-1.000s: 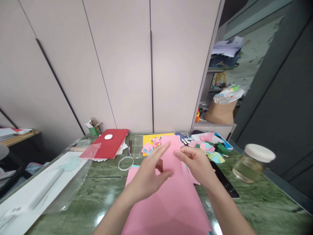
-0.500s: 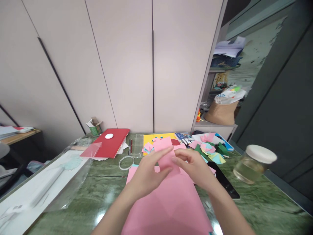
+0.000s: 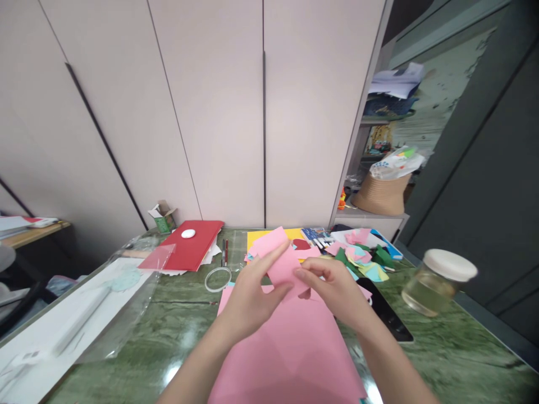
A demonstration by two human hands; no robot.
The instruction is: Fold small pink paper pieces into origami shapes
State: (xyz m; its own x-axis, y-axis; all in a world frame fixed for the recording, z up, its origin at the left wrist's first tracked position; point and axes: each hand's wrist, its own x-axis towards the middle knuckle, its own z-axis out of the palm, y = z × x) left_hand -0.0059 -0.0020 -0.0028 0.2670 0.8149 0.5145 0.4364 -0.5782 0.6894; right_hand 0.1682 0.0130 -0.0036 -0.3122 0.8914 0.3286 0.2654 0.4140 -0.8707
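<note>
A small piece of pink paper (image 3: 283,269) is held up between my two hands, tilted to the left. My left hand (image 3: 259,289) grips it along its left side, thumb below and fingers behind. At its lower right edge, my right hand (image 3: 326,280) pinches the paper between thumb and fingertips. Below both hands lies a large pink sheet (image 3: 290,359) on the green marbled table (image 3: 160,320). Part of the small paper's left side is covered by my left fingers.
A red folder (image 3: 189,252), a ring-shaped tape roll (image 3: 218,279) and pens stand left of centre. Colourful paper scraps (image 3: 362,255), a black tablet-like object (image 3: 385,311) and a lidded jar with liquid (image 3: 435,283) are on the right. Behind them rises a cabinet (image 3: 219,112).
The small pink paper has turned, its top leaning further left and its lower right edge lifting. My hands have barely shifted and keep hold of it.
</note>
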